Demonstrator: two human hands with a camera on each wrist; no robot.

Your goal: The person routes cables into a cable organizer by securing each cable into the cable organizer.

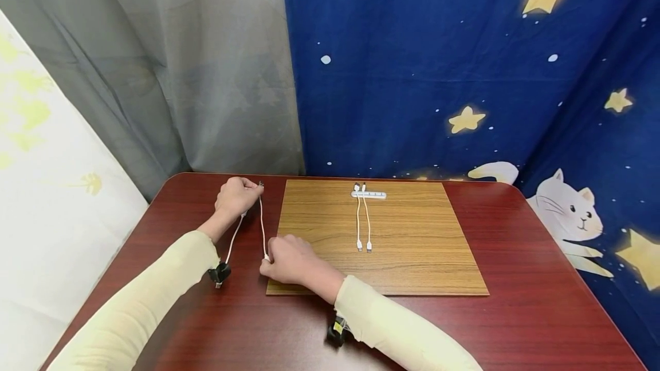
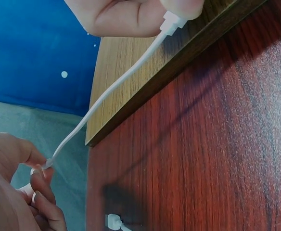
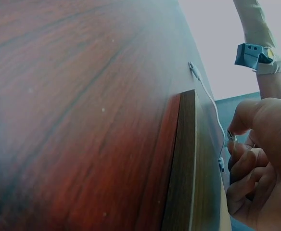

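A short white cable [image 1: 263, 222] [image 2: 111, 89] is stretched between the two hands, left of the wooden board. My left hand [image 1: 236, 194] [image 2: 15, 183] pinches its far end between thumb and fingers. The near end is pinched by my right hand [image 1: 291, 259] [image 2: 131, 17] [image 3: 270, 159], beside the board's left edge; a connector tip [image 3: 232, 136] shows at those fingertips in the right wrist view. A second white cable [image 1: 234, 237] [image 3: 217, 115] lies on the table near my left wrist, partly hidden by that hand and arm in the head view.
The wooden board [image 1: 314, 233] lies on the dark red table [image 1: 515, 279]. Near its back edge is a white cable holder [image 1: 378, 195] with two white cables [image 1: 358, 222] in it, their lengths running toward the front. Curtains [image 1: 232, 73] hang behind the table.
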